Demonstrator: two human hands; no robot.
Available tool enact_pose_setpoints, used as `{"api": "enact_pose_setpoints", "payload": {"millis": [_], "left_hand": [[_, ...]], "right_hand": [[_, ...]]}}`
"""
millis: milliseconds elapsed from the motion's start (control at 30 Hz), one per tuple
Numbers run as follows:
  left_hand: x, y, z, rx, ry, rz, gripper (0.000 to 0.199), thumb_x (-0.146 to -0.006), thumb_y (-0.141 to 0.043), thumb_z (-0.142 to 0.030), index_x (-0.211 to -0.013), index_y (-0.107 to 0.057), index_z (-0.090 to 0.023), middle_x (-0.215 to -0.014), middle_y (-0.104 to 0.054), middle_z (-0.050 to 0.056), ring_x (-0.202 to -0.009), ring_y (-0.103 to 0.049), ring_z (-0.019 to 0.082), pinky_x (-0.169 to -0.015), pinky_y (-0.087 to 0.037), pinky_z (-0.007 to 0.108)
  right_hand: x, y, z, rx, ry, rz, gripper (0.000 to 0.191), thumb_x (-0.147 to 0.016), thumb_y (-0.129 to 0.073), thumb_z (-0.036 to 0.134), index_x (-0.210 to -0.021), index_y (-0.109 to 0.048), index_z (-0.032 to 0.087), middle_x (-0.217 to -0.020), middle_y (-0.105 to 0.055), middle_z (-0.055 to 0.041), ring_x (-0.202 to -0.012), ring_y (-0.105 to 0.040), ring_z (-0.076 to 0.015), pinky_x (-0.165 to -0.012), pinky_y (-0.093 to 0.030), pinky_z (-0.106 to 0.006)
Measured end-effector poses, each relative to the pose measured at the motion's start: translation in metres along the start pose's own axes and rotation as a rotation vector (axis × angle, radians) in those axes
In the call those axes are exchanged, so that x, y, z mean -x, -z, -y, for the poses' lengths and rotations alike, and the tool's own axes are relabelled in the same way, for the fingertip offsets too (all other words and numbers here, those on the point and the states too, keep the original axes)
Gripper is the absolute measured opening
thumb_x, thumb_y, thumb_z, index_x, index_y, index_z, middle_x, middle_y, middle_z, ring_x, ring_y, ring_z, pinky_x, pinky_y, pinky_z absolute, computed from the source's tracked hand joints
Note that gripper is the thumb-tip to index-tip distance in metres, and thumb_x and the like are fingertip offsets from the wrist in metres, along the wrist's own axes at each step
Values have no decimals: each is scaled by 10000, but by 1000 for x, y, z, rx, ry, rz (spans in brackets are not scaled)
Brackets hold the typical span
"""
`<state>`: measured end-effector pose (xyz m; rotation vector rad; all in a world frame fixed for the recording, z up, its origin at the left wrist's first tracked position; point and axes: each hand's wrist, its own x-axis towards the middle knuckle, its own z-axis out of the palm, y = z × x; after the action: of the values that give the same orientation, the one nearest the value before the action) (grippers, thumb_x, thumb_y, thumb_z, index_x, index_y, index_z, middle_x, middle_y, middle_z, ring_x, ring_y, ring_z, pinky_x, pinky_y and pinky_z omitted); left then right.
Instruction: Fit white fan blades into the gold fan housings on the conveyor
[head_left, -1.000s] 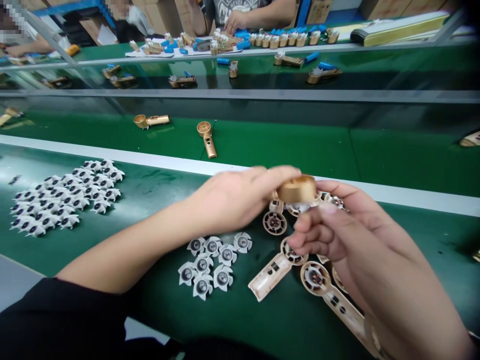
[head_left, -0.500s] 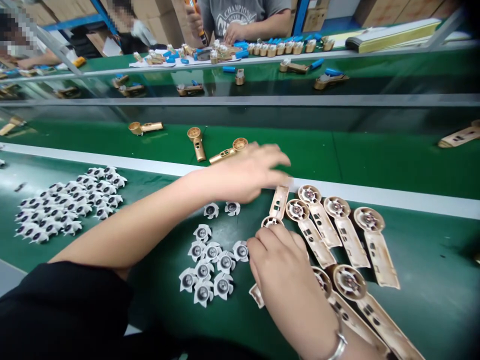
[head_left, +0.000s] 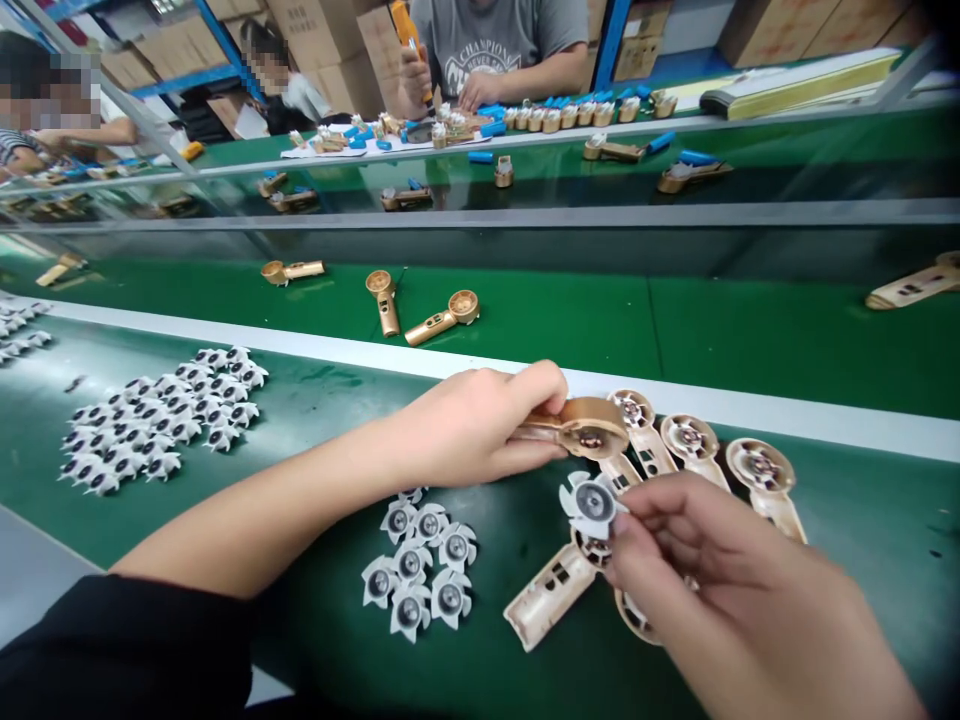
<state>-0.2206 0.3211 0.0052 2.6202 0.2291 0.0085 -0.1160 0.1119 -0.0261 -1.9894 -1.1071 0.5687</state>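
Note:
My left hand [head_left: 487, 425] is closed around the handle of a gold fan housing [head_left: 594, 426], its round end pointing right. Just below that round end, my right hand [head_left: 720, 570] pinches a grey-white fan blade wheel [head_left: 591, 503] by its edge between thumb and fingers. Beneath the wheel lies another housing with its open handle [head_left: 551, 597] angled to the lower left. More housings [head_left: 761, 468] lie to the right, partly covered by my right hand. A small group of loose blade wheels [head_left: 411, 562] rests on the green table below my left forearm.
A larger cluster of blade wheels [head_left: 161, 415] is at the left. Gold housings [head_left: 381, 300] lie on the green belt [head_left: 562, 320] beyond the white strip [head_left: 750, 398]. Across the line, a person in a grey shirt [head_left: 495, 50] holds an orange tool [head_left: 405, 30]; other people are at upper left.
My left hand has come down and taken hold of a housing, now raised. My right hand has moved right and turned, now showing a blade wheel in its fingers. The view has shifted slightly.

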Motion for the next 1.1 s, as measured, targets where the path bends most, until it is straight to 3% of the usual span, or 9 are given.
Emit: {"api": "enact_pose_setpoints", "payload": {"millis": [67, 167, 267, 333, 467, 667, 967, 1100], "left_hand": [[6, -5, -5, 114, 54, -11, 361, -898, -626, -371, -1167, -456, -200, -728, -631, -62, -611, -584, 131, -565, -411, 231], [12, -14, -8, 130, -2, -41, 569, -939, -596, -308, -1431, -332, -197, -949, -719, 5, -800, -666, 150, -705, -481, 249], [15, -20, -11, 39, -65, -84, 504, -982, -524, -298, -1459, -374, -243, -1210, -688, 51, -1045, -667, 177, -844, -505, 277], [17, -21, -14, -15, -66, -82, 420, -1009, -459, -311, -1425, -423, -264, -1255, -673, 39, -1088, -661, 177, -843, -518, 278], [19, -21, -20, -109, -44, -87, 396, -1025, -407, -308, -1420, -419, -278, -1192, -696, 20, -992, -693, 161, -713, -531, 259], [19, -23, -23, -150, 1, -65, 397, -1007, -453, -300, -1402, -418, -289, -1114, -706, -5, -925, -714, 161, -687, -552, 260], [22, -33, -20, -459, -120, -149, 420, -953, -414, -141, -1362, -407, -231, -910, -687, 10, -674, -676, 158, -551, -518, 265], [22, -37, -23, -363, -88, -87, 462, -938, -416, -136, -1385, -342, -222, -993, -685, 39, -759, -699, 185, -588, -538, 277]], "right_hand": [[-4, 3, -2, -163, -126, -7, 153, -858, -598, 372, -959, -594, 258, -697, -681, 13, -536, -643, -151, -438, -503, -209], [-10, 5, -1, -356, -278, -19, 241, -794, -662, 377, -983, -577, 254, -644, -654, 19, -477, -596, -150, -395, -488, -213], [-12, 7, 3, -447, -358, -24, 204, -782, -675, 364, -919, -572, 253, -575, -604, 38, -437, -548, -133, -367, -458, -199], [-13, 8, 4, -482, -385, -25, 200, -778, -681, 362, -900, -573, 247, -579, -607, 34, -452, -560, -136, -380, -471, -203], [-12, 7, 6, -484, -386, -60, 207, -758, -699, 345, -881, -574, 235, -595, -637, 17, -472, -604, -154, -386, -489, -211], [-11, 4, 11, -456, -355, -99, 217, -731, -706, 330, -882, -583, 234, -615, -659, 7, -501, -637, -170, -379, -481, -208], [-18, 1, 11, -695, -480, -162, 241, -761, -680, 266, -884, -473, 251, -533, -609, 55, -472, -590, -124, -414, -431, -155], [-18, 0, 16, -758, -463, -220, 278, -776, -681, 246, -904, -435, 261, -553, -614, 64, -483, -579, -106, -444, -435, -140]]}}
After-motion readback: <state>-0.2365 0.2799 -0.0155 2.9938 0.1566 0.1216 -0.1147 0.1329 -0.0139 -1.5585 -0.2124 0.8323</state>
